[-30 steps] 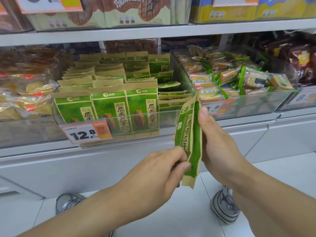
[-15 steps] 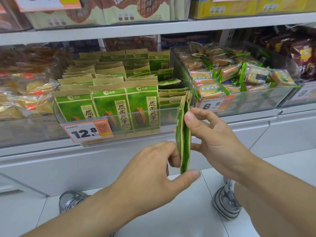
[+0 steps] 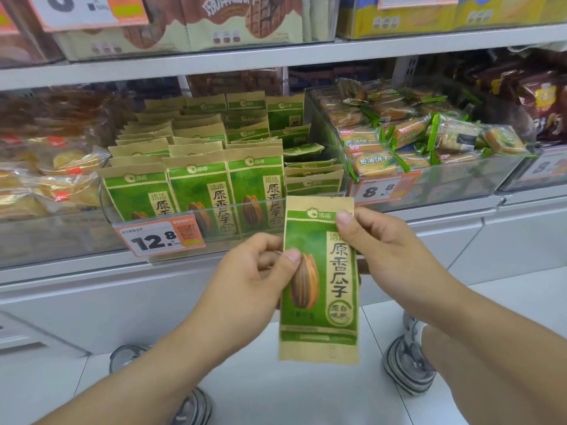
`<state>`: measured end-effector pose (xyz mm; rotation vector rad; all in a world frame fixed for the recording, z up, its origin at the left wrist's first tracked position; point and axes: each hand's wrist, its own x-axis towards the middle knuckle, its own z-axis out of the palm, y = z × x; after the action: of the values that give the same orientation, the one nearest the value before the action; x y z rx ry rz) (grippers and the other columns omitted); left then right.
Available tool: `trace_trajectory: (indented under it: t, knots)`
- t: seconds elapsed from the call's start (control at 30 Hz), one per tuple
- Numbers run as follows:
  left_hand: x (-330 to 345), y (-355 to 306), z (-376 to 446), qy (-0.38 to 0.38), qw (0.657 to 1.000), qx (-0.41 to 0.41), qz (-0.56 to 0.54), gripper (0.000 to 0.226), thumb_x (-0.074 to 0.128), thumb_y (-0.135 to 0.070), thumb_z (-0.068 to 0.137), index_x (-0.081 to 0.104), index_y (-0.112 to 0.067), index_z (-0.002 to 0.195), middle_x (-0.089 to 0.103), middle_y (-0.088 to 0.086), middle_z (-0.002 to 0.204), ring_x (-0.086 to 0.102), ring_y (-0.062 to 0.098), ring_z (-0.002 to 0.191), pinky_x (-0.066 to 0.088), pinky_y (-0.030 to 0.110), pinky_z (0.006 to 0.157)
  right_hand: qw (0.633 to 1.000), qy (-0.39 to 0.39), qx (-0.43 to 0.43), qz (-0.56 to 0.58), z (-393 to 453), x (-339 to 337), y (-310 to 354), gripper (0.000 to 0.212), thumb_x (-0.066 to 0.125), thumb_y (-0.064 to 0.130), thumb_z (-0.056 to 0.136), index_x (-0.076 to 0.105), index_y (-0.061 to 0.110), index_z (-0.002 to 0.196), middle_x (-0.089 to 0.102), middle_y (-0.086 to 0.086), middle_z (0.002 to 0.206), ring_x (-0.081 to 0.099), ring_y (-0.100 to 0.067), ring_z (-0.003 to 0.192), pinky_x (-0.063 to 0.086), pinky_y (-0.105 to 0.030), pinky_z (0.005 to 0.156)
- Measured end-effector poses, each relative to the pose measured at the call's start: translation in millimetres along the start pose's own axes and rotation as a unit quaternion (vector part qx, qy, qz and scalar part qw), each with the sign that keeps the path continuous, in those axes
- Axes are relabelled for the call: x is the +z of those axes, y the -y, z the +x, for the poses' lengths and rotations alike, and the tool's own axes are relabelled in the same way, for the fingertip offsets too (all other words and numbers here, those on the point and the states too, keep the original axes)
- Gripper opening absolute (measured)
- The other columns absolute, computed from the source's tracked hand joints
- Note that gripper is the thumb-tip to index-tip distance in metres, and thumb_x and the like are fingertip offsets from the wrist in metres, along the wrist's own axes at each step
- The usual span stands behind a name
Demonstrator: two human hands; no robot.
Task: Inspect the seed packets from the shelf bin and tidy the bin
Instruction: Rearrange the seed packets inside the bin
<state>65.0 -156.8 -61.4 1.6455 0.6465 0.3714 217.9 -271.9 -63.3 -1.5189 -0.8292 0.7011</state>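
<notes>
Both hands [image 3: 245, 280] [image 3: 389, 256] pinching packet [image 3: 319, 289] edges, upright

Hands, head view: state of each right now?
Left hand: pinching the left edge of the seed packet, thumb on its front.
Right hand: pinching the same packet's upper right edge, thumb on front.

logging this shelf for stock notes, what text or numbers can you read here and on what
"洽洽" and "原香瓜子": front of the held seed packet, pinched by the left hand and right hand.
"12.8": price tag on the seed bin.
"8.8": price tag on the biscuit bin.
"葱油饼干": biscuit wrapper.
Smaller print, upper-shelf tags: too blurred.
</notes>
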Motion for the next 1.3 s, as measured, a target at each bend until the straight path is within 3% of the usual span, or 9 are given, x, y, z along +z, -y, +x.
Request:
trace_trajectory:
  t: [0.13,0.27,0.37,0.47,0.67,0.87,1.1,1.2,1.3]
  knots:
    - [-7.5,4.7,6.6,-0.045,0.999,-0.006,-0.009,0.013,0.054,-0.023,0.101,0.065,-0.017,0.105,0.078,0.000,0.087,0.071,0.009,0.074,0.050,0.026,0.064,0.997,0.052,0.000,0.062,-1.0,-0.3,1.3,0.052,0.048,0.041,0.093,0.066,-0.004,0.113,0.072,-0.015,0.084,0.062,-0.022,0.067,0.053,-0.032,0.054]
    - [-5.6,5.7,6.5,-0.069,0.997,0.013,0.008,0.015,0.053,-0.024,0.102,0.061,-0.030,0.112,0.074,-0.005,0.095,0.069,0.006,0.084,0.048,0.017,0.067,0.995,0.067,-0.015,0.067,-4.4,1.2,2.1,0.035,0.054,0.036,0.100,0.066,0.003,0.103,0.073,-0.011,0.087,0.066,-0.023,0.060,0.056,-0.034,0.055]
    - [2.9,-1.3,-1.3,-0.009,1.000,0.008,-0.029,0.035,0.053,-0.053,0.088,0.059,-0.033,0.116,0.074,-0.015,0.094,0.067,-0.007,0.081,0.046,0.006,0.063,0.995,0.064,-0.023,0.066,-6.7,6.9,-0.4,0.031,0.059,0.034,0.099,0.062,0.003,0.096,0.070,-0.007,0.079,0.065,-0.022,0.057,0.056,-0.036,0.054]
    - [12.1,0.3,-5.9,0.079,0.996,0.014,-0.034,0.063,0.049,-0.077,0.086,0.057,-0.026,0.121,0.070,-0.014,0.078,0.065,0.000,0.076,0.049,0.017,0.073,0.991,0.091,-0.031,0.091,-10.2,13.5,-0.2,0.028,0.060,0.031,0.099,0.057,0.004,0.094,0.067,-0.005,0.068,0.066,-0.023,0.054,0.055,-0.035,0.052]
    - [19.9,3.2,-6.0,0.106,0.992,0.017,-0.063,0.061,0.033,-0.080,0.083,0.059,-0.025,0.075,0.059,-0.002,0.064,0.057,0.013,0.067,0.048,0.035,0.073,0.979,0.119,-0.001,0.164,-13.5,22.0,-0.2,0.020,0.052,0.024,0.094,0.052,0.007,0.084,0.063,-0.014,0.065,0.058,-0.025,0.049,0.052,-0.032,0.049]
    - [21.4,4.6,-3.7,0.122,0.988,-0.002,-0.098,0.065,0.027,-0.080,0.083,0.064,-0.031,0.063,0.060,0.002,0.066,0.059,0.018,0.070,0.050,0.042,0.073,0.979,0.119,0.024,0.166,-14.1,19.8,-0.5,0.024,0.057,0.029,0.092,0.057,0.008,0.082,0.061,-0.014,0.069,0.056,-0.024,0.050,0.051,-0.033,0.051]
    - [20.1,2.0,-1.7,0.084,0.993,0.033,-0.081,0.086,0.021,-0.077,0.094,0.063,-0.001,0.093,0.064,0.020,0.071,0.064,0.023,0.067,0.054,0.033,0.070,0.992,0.108,-0.005,0.070,-19.0,22.9,-1.5,0.029,0.070,0.029,0.083,0.057,0.014,0.105,0.062,0.000,0.071,0.062,-0.020,0.057,0.052,-0.036,0.055]
    - [16.3,4.2,-0.9,0.041,0.997,0.007,-0.064,0.086,0.026,-0.084,0.086,0.061,-0.013,0.120,0.071,0.023,0.097,0.073,0.032,0.080,0.061,0.036,0.073,0.992,0.126,-0.006,0.028,-23.1,27.2,-5.5,0.032,0.074,0.028,0.081,0.058,0.027,0.108,0.061,0.005,0.076,0.063,-0.017,0.063,0.054,-0.035,0.059]
    - [15.0,4.9,-1.4,-0.013,0.999,-0.004,-0.053,0.080,0.031,-0.084,0.078,0.061,-0.025,0.123,0.074,0.003,0.107,0.074,0.016,0.089,0.060,0.025,0.070,0.990,0.138,-0.007,0.003,-24.8,29.0,-9.9,0.037,0.078,0.030,0.078,0.056,0.038,0.107,0.061,0.005,0.081,0.062,-0.016,0.067,0.057,-0.041,0.062]
